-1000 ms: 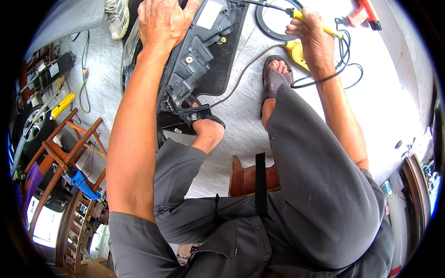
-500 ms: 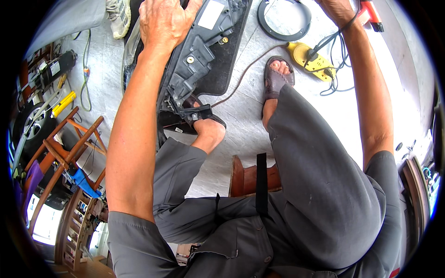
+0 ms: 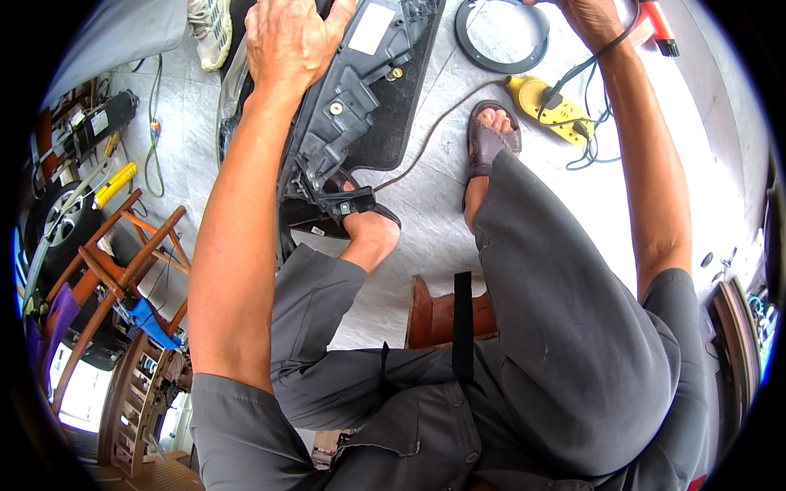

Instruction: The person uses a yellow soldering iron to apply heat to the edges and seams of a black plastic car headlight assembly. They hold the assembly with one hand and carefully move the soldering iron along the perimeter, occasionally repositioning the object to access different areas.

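My left hand (image 3: 288, 42) rests at the top edge on a large black car headlight housing (image 3: 340, 106), its thumb spread over the plastic and its other fingertips cut off. A white label (image 3: 372, 28) and brass-coloured fittings show on the housing, which stands by my left foot. At the upper right, my right hand (image 3: 586, 18) is partly out of view with its fingers drawn together. Whatever it holds is cut off; a small dark tip shows at its left. A black cord (image 3: 602, 54) passes along that wrist.
A yellow power strip (image 3: 536, 96) with plugs lies beyond my right foot, near a black ring (image 3: 501, 65). A red tool (image 3: 657, 29) lies at the upper right. Wooden stools (image 3: 123, 262) and a wheel (image 3: 61, 217) stand at left. Below me is a wooden seat (image 3: 442, 315).
My right hand has shifted a little to the left, and its cord hangs straighter beside the power strip. The left hand stays on the headlight housing.
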`<state>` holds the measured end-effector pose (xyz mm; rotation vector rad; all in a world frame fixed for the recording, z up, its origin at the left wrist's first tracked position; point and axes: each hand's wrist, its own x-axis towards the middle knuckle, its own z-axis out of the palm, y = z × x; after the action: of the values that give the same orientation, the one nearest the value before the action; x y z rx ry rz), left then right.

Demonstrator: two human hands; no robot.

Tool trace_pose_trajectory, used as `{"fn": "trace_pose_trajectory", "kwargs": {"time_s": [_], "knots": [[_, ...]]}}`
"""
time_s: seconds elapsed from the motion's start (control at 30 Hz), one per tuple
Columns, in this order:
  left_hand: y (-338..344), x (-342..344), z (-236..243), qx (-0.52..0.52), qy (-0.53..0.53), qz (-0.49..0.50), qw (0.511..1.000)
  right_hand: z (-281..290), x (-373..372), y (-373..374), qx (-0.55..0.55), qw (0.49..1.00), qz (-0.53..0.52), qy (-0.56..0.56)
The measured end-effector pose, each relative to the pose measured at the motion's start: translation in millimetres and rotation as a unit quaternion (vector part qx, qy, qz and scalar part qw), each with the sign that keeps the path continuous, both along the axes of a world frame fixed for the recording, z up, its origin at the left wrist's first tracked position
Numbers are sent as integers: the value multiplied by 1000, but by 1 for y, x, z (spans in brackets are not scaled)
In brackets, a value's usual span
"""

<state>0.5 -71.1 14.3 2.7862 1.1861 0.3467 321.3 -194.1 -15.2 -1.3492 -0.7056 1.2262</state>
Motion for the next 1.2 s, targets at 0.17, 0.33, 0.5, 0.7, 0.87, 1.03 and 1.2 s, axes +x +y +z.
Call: {"fn": "trace_pose_trajectory", "kwargs": {"time_s": [0.17, 0.33, 0.5, 0.7, 0.87, 1.03, 1.2], "knots": [[0, -1, 0, 1, -6, -4, 1000, -5, 3, 6, 29, 999, 37, 17], [1, 3, -1, 10, -10, -12, 1000, 10, 7, 13, 34, 998, 51, -21], [0, 0, -1, 6, -5, -9, 1000, 3, 11, 16, 27, 998, 52, -28], [1, 0, -1, 8, 2, -2, 1000, 7, 8, 16, 32, 997, 55, -46], [1, 2, -1, 5, -1, -5, 1000, 2, 11, 20, 31, 996, 67, -39], [0, 0, 0, 4, 5, -3, 1000, 5, 8, 25, 20, 997, 64, -45], [0, 2, 0, 10, 1, -6, 1000, 9, 9, 25, 16, 998, 51, -44]]}}
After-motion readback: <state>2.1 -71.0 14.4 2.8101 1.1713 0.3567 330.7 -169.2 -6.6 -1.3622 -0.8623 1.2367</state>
